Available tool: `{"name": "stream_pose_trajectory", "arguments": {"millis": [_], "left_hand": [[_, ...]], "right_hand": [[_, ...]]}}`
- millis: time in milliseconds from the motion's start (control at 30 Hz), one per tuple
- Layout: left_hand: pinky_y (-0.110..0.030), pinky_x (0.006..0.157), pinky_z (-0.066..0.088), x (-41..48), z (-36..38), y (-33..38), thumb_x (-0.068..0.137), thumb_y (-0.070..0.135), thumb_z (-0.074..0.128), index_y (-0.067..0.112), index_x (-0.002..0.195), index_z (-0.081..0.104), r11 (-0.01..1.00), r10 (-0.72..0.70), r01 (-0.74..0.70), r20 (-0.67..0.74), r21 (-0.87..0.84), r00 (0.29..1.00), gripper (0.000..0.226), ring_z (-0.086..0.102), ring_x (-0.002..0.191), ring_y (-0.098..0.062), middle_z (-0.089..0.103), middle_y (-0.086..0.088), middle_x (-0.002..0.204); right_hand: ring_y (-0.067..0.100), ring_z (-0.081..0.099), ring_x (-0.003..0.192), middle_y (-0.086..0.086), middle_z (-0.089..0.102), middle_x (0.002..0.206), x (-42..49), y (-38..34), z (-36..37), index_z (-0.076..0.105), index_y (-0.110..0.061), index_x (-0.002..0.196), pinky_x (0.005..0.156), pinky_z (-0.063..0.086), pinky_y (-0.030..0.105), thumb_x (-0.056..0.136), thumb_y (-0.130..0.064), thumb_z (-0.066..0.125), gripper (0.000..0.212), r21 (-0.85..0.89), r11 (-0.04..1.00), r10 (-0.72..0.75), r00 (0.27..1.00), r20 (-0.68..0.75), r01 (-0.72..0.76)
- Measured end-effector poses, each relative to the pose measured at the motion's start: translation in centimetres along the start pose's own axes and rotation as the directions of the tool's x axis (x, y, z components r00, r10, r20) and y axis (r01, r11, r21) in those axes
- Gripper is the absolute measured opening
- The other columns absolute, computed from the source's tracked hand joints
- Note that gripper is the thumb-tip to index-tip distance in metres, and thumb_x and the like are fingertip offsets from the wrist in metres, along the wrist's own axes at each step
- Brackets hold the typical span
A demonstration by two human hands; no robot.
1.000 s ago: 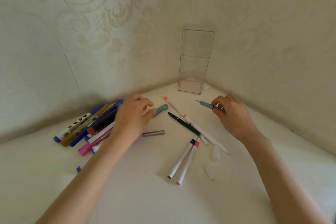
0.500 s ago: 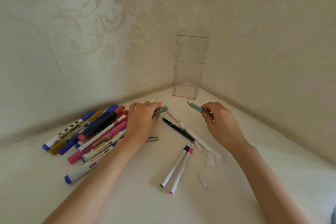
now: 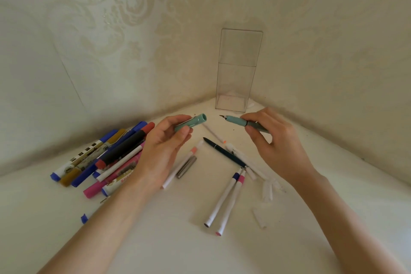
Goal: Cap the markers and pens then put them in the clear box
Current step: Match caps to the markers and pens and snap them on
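Note:
My left hand [image 3: 163, 151] holds a teal pen cap [image 3: 193, 122] above the table, its open mouth facing right. My right hand [image 3: 275, 144] pinches an uncapped teal pen [image 3: 239, 120] with its dark nib pointing left at the cap, a short gap between them. The tall clear box [image 3: 238, 71] stands upright in the corner just behind both hands, with nothing inside.
A pile of capped markers [image 3: 106, 158] lies left of my left hand. A dark pen [image 3: 222, 151], a grey cap [image 3: 186, 167], two white markers [image 3: 224, 200], other white pens and several white caps [image 3: 266, 191] lie between and below my hands. Walls close in behind.
My left hand picked the teal cap off the table and raised it, turning its mouth toward the pen. My right hand lifted the teal pen slightly.

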State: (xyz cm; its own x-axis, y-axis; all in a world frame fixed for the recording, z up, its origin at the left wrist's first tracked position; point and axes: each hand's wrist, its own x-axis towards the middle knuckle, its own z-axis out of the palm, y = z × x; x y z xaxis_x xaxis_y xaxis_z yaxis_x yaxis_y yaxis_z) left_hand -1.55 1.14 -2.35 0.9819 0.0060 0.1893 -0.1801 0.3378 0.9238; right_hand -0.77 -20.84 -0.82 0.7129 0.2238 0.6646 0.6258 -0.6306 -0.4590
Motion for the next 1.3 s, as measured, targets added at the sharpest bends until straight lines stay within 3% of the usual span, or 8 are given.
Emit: {"name": "stream_pose_trajectory", "arguments": {"millis": [200,333,467,567,767,967,1200,1300], "left_hand": [[-0.018,0.081,0.051,0.0,0.3,0.0,0.074,0.005,0.065,0.023,0.083,0.072,0.999,0.003,0.001,0.081,-0.047,0.997,0.022,0.063,0.084,-0.008,0.071,0.007,0.088],[-0.014,0.069,0.050,-0.4,0.6,0.1,0.071,0.011,0.062,0.019,0.089,0.068,0.997,0.015,-0.020,0.067,0.081,0.998,0.020,0.061,0.079,-0.004,0.070,0.012,0.083],[-0.014,0.065,0.051,-0.6,0.7,0.2,0.069,0.013,0.065,0.022,0.083,0.070,0.992,0.040,-0.048,0.071,0.115,0.997,0.017,0.063,0.083,-0.004,0.071,0.010,0.085],[-0.018,0.067,0.054,-0.7,0.8,0.2,0.069,0.014,0.066,0.024,0.082,0.071,0.991,0.051,-0.060,0.071,0.121,0.996,0.016,0.064,0.083,-0.005,0.071,0.009,0.086],[-0.014,0.072,0.052,-0.2,0.1,0.5,0.069,0.013,0.064,0.013,0.092,0.066,0.995,0.021,-0.021,0.003,-0.099,1.000,0.023,0.066,0.079,-0.005,0.073,0.004,0.086],[-0.015,0.072,0.052,-0.1,0.1,0.5,0.061,0.016,0.070,0.015,0.086,0.071,0.980,0.028,-0.021,0.030,-0.197,0.999,0.025,0.067,0.076,-0.007,0.072,0.001,0.085],[-0.025,0.079,0.051,-0.8,1.0,-0.2,0.072,0.013,0.074,0.026,0.086,0.070,0.985,0.040,-0.060,0.123,0.162,0.992,0.019,0.064,0.089,-0.011,0.071,0.007,0.090],[-0.019,0.074,0.051,-1.1,1.7,-0.1,0.069,0.020,0.069,0.024,0.083,0.068,0.961,0.091,-0.122,0.135,0.248,0.987,0.015,0.065,0.079,-0.006,0.071,0.008,0.081]], "right_hand": [[0.016,0.059,0.075,-0.002,0.058,0.090,-0.1,-0.1,0.1,0.066,-0.008,0.104,0.073,0.051,0.045,0.087,-0.010,0.054,0.021,-0.014,0.997,-0.079,0.997,0.000,0.079],[0.021,0.060,0.073,0.002,0.061,0.089,-0.1,0.0,0.0,0.067,-0.008,0.104,0.072,0.050,0.043,0.087,-0.010,0.055,0.021,-0.052,0.992,-0.110,0.994,0.027,0.111],[0.020,0.060,0.070,0.000,0.062,0.089,-0.1,0.3,0.2,0.069,-0.013,0.105,0.071,0.041,0.026,0.088,-0.019,0.052,0.024,-0.154,0.974,-0.155,0.984,0.091,0.168],[0.024,0.059,0.064,0.001,0.063,0.092,-0.1,-0.1,0.5,0.068,-0.014,0.109,0.060,0.050,0.037,0.091,-0.026,0.049,0.029,-0.104,0.980,-0.157,0.978,0.137,0.171],[0.016,0.057,0.074,-0.001,0.059,0.091,0.2,0.4,-0.8,0.066,-0.013,0.109,0.064,0.051,0.043,0.090,-0.015,0.052,0.024,-0.049,0.998,-0.040,0.999,-0.018,0.039],[0.017,0.057,0.065,-0.001,0.058,0.087,0.0,0.0,-0.2,0.067,-0.011,0.106,0.060,0.050,0.043,0.089,-0.015,0.052,0.023,-0.108,0.988,-0.104,0.993,0.046,0.109],[0.019,0.058,0.065,-0.001,0.060,0.091,-0.3,-0.6,0.8,0.065,-0.014,0.112,0.061,0.051,0.042,0.091,-0.025,0.046,0.031,-0.091,0.985,-0.132,0.981,0.140,0.145],[0.009,0.056,0.069,-0.014,0.056,0.091,-0.8,-1.8,1.1,0.051,-0.021,0.127,0.066,0.049,0.034,0.090,-0.029,0.038,0.040,-0.012,1.000,-0.012,0.971,0.238,0.015]]}}
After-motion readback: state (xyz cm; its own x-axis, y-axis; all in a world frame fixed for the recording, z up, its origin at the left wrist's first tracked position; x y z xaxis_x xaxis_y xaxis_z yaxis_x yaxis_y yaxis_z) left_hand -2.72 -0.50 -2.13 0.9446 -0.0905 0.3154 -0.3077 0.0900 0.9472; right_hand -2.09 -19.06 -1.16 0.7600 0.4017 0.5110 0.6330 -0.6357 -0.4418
